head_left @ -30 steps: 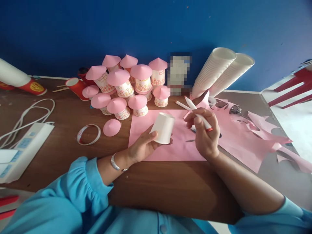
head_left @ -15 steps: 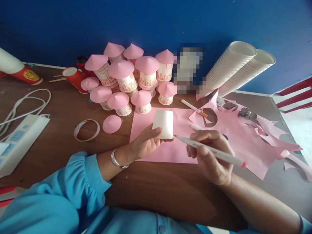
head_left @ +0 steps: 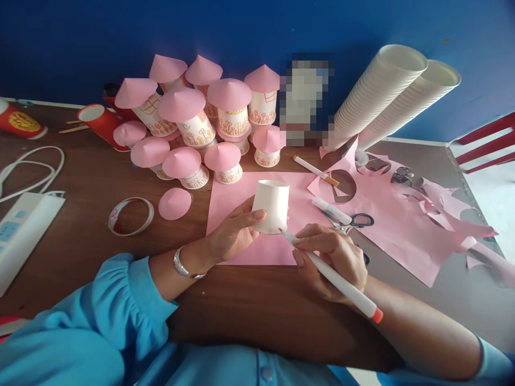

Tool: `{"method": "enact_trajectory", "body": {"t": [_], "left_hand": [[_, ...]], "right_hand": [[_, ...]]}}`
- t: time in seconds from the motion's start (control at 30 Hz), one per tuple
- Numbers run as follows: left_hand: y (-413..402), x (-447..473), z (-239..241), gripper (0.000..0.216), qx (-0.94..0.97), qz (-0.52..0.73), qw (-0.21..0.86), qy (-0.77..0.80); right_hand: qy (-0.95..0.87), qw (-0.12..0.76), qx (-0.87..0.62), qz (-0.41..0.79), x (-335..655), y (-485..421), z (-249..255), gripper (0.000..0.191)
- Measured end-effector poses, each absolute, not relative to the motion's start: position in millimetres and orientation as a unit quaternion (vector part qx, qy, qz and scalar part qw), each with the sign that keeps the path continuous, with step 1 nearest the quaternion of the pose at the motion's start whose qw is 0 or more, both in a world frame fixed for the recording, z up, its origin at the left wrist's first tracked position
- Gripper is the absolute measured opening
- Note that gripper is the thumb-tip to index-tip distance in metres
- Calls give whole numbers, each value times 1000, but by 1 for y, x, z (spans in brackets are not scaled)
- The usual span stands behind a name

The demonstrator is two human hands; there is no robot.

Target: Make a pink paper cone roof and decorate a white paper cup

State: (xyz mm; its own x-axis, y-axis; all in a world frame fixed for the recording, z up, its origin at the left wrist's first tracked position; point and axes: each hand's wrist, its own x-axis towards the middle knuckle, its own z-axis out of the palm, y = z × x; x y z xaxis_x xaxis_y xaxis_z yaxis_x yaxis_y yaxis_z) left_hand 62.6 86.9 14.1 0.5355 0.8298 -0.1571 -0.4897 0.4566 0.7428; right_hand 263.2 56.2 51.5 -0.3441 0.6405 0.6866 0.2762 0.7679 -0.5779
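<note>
One brown table (head_left: 257,308) across my feed. Pink-roofed cups (head_left: 183,104) bunched at the back, left of centre. Pink sheet (head_left: 301,206) flat in front of them, two white cup stacks (head_left: 382,94) back right. Left hand (head_left: 233,236): I've got thumb and fingers clamped on the white cup (head_left: 274,203), held over the sheet. Right hand (head_left: 341,249): fingers pinched together on the marker (head_left: 344,288), tip at the cup's lower edge. Touching or not, can't tell.

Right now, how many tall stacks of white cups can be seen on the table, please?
2. Both are at the back right, before the blue wall: the left stack and, beside it and partly covered by it, the right stack. I see no others; any outside the view cannot be counted.
</note>
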Motion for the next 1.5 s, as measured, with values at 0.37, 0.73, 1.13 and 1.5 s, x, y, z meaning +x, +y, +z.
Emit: {"method": "enact_trajectory", "body": {"t": [0.37, 0.73, 1.13, 1.5], "left_hand": [[88, 63, 13, 42, 331, 399, 814, 261], [89, 64, 13, 38, 341, 398, 813, 254], [89, 64, 15, 40, 335, 396, 812, 269], [90, 64, 16, 41, 340, 391, 808, 279]], "right_hand": [[-814, 480, -298, 130, 263, 61, 46, 21], [-822, 470, -308, 94, 262, 60, 44, 18], [-818, 472, -313, 101, 262, 61, 45, 19], [-819, 471, -305, 114, 262, 60, 48, 21]]}}
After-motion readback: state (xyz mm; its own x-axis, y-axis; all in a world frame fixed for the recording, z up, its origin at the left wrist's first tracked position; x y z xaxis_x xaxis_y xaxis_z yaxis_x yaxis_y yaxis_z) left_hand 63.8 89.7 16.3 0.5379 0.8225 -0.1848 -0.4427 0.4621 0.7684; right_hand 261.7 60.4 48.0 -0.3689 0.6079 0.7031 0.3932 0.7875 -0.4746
